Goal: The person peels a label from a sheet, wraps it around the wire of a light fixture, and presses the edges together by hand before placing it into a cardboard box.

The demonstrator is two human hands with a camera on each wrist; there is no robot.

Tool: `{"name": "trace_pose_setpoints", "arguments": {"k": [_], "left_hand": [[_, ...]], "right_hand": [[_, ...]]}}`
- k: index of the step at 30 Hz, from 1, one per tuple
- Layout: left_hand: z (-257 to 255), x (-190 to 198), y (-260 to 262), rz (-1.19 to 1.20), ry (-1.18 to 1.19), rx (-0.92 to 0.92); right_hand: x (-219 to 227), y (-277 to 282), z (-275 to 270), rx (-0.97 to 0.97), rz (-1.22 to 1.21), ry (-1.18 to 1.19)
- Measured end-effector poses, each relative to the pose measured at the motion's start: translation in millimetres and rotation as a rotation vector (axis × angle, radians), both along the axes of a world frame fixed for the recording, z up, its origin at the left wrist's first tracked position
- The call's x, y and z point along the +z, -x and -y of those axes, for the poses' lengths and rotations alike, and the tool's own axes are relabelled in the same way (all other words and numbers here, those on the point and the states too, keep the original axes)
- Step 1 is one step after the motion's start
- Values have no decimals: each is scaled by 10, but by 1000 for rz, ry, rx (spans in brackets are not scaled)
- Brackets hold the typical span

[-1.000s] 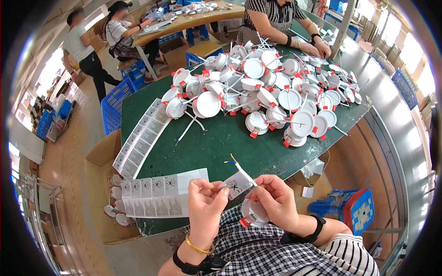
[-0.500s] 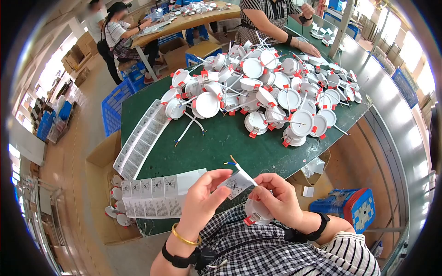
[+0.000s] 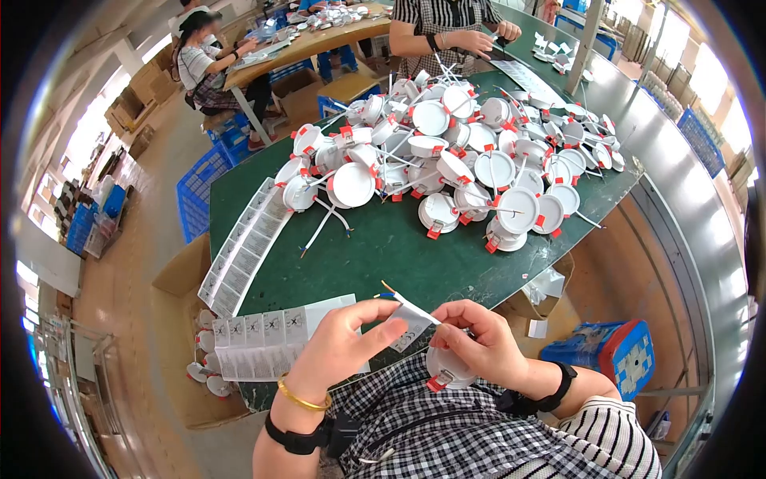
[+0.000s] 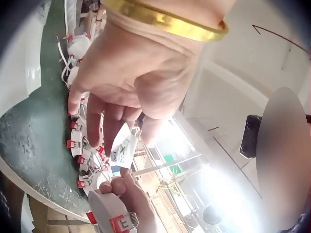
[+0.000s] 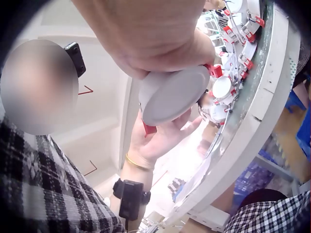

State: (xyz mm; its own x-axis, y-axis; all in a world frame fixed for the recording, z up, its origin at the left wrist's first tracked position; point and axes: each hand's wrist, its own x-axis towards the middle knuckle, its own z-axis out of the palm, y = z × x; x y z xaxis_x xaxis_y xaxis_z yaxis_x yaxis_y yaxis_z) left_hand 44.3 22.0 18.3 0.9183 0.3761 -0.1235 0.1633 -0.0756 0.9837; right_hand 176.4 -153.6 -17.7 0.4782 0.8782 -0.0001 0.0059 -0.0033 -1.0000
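My right hand (image 3: 485,345) pinches the white cable of a round white downlight (image 3: 448,364) with red clip tabs, close to the label. The downlight hangs below those fingers, its flat face showing in the right wrist view. A silver-white printed label (image 3: 410,330) is attached along the cable like a flag; blue and brown wire ends stick out past it. My left hand (image 3: 345,342) has its thumb and fingers spread around the label, thumb tip at its face. In the left wrist view the label (image 4: 122,148) shows between thumb and fingers, which look mostly straight.
A large heap of similar downlights (image 3: 431,118) covers the back of the green table (image 3: 343,267). Label sheets (image 3: 259,343) lie at the front left, another strip (image 3: 238,247) behind. A cardboard box (image 3: 179,335) stands left, a blue stool (image 3: 606,355) right. Another person works across the table.
My left hand has loosened its pinch on the label, spreading thumb and fingers and shifting slightly left. The label has tilted. My right hand keeps its hold. Across the table, the person's hands have lifted.
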Motion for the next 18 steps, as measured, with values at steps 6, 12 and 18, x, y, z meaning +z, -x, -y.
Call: {"name": "trace_pose_setpoints", "arguments": {"k": [6,12,18], "left_hand": [[-17,-19,-142,10,-398,-65],[67,-57,-104,-1,-360,-46],[62,-125,58,101,-442,-64]], "right_hand": [[84,-83,-14,73,28,44],[120,-156,-92,152,264,53],[166,-87,-26,140,194,16]]}}
